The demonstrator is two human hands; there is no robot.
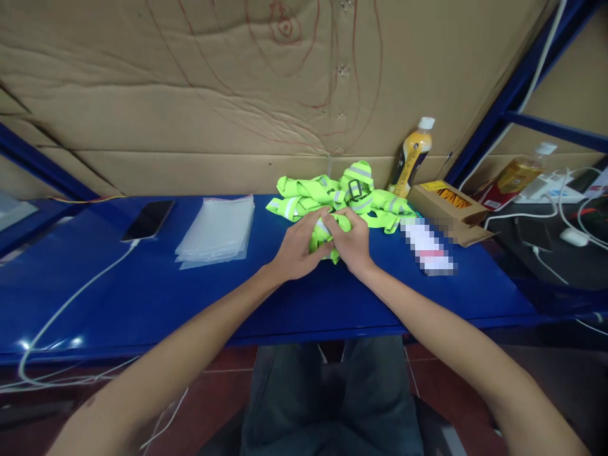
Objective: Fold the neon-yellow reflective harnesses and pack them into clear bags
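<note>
Both hands meet around a bunched neon-green reflective strap point(325, 233) over the blue table. My left hand point(298, 246) wraps it from the left, fingers curled over the top. From the right, my right hand point(352, 239) presses on the same bundle, its thumb pointing inward. Parts of the strap show between the fingers and below them; the rest is covered by the hands. Just behind lies a heap of more neon-green straps point(308, 190) with silver-grey stripes, and a black buckle point(354, 190) shows on it.
A stack of clear plastic bags point(216, 228) and a phone point(148, 220) on a white cable lie left on the blue table point(304, 310). Rightward are a yellow drink bottle point(412, 158), an open cardboard box point(449, 212) and a blurred packet point(429, 247). Cardboard point(213, 114) stands behind.
</note>
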